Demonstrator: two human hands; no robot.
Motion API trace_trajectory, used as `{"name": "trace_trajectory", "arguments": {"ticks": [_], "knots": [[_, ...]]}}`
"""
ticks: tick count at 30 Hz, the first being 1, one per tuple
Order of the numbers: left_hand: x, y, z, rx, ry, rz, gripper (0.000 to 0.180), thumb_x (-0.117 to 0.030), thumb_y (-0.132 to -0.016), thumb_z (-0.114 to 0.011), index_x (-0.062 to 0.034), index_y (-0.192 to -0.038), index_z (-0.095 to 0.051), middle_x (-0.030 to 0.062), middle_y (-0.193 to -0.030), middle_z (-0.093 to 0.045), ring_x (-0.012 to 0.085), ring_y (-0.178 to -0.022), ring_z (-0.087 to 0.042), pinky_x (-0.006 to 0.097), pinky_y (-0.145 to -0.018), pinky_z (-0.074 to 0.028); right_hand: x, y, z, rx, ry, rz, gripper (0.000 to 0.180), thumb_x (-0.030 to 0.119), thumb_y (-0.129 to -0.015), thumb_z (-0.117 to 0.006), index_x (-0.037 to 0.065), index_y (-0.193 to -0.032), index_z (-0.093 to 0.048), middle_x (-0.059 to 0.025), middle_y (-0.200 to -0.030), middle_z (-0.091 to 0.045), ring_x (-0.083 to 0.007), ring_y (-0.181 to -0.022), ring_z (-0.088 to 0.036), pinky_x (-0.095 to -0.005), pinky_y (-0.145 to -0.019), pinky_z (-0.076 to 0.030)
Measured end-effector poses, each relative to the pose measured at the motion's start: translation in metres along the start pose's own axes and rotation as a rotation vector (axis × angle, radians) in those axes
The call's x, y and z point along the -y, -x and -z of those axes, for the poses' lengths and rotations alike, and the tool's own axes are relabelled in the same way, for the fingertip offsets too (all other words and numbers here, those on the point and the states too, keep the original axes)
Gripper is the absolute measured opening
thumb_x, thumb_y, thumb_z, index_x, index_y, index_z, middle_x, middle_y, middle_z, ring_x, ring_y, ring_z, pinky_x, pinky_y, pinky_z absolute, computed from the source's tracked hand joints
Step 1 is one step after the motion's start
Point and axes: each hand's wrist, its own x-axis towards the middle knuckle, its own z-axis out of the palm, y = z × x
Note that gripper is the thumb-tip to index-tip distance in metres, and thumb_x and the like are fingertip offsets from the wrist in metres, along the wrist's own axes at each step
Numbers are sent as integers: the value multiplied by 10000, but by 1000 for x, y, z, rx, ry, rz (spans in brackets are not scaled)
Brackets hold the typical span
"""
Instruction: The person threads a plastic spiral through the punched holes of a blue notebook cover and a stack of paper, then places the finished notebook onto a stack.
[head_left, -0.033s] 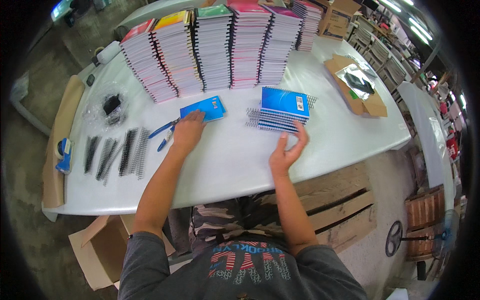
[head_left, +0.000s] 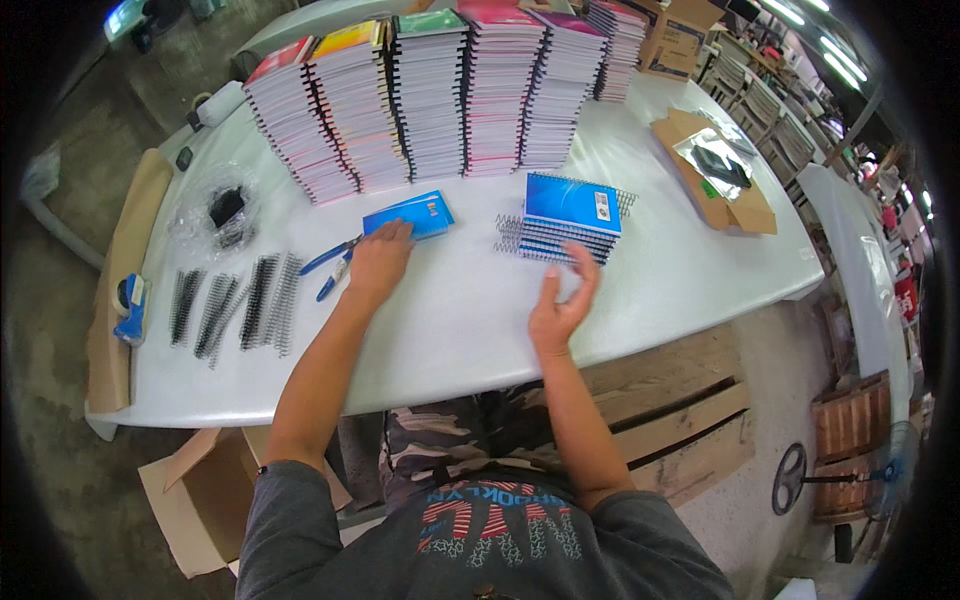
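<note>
My left hand [head_left: 382, 262] rests on the near edge of a pair of small blue notebooks [head_left: 425, 211], its fingers stretched over the top cover and its thumb hidden. Just left of that hand lie blue-handled pliers [head_left: 330, 257] and a blue-and-white pen-like tool [head_left: 335, 276]. On the right is a short stack of blue notebooks [head_left: 572, 205], with wire coils sticking out at its sides. At the near side of this stack hovers my right hand [head_left: 562, 308], open and slightly blurred, thumb and fingers apart with nothing between them.
Tall stacks of coil-bound books [head_left: 430, 100] line the far side. Loose black coils [head_left: 238, 308] lie at left, by a plastic-wrapped bundle [head_left: 222, 212] and a blue tape dispenser [head_left: 131, 310]. An opened carton piece [head_left: 715, 175] sits at right; a cardboard box [head_left: 205, 500] stands below the table.
My right hand has shifted a little left, away from the right side of the notebook stack. My left hand stays on the blue notebooks.
</note>
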Motion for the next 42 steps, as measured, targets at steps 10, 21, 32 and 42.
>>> {"name": "trace_trajectory", "arguments": {"ticks": [10, 21, 32, 42], "knots": [[-131, 56, 100, -175, 955, 544, 222, -158, -937, -456, 36, -947, -565, 146, -753, -558, 208, -715, -512, 311, -711, -437, 74, 14, -16, 548, 209, 292, 501, 45, -796, -635, 94, -1280, -516, -131, -1201, -585, -254, -1122, -542, -374, -939, -406], [-85, 99, 52, -15, 1253, 638, 346, 94, -761, -481, -19, -1086, -523, 43, -942, -570, 106, -845, -525, 250, -773, -433, 31, 21, -1, 852, -840, -692, 272, 48, -818, -668, 13, -1085, -633, -70, -1039, -651, -110, -936, -565, -254, -850, -441], [71, 91, 91, -101, -433, 630, 285, -214, -836, -584, -40, -1061, -565, 164, -1037, -604, 347, -958, -582, 457, -825, -441, 38, 19, -3, 1007, -473, -528, 291, 59, -860, -607, 67, -1149, -636, -79, -1081, -663, -135, -974, -574, -280, -896, -433], [87, 109, 112, -9, -340, 732, 324, -334, -898, -496, -108, -1093, -624, 133, -1015, -626, 336, -913, -607, 460, -789, -464, 41, 23, -2, 967, -529, -626, 280, 39, -850, -604, 19, -1128, -634, -60, -1069, -660, -118, -953, -568, -259, -883, -435]]}}
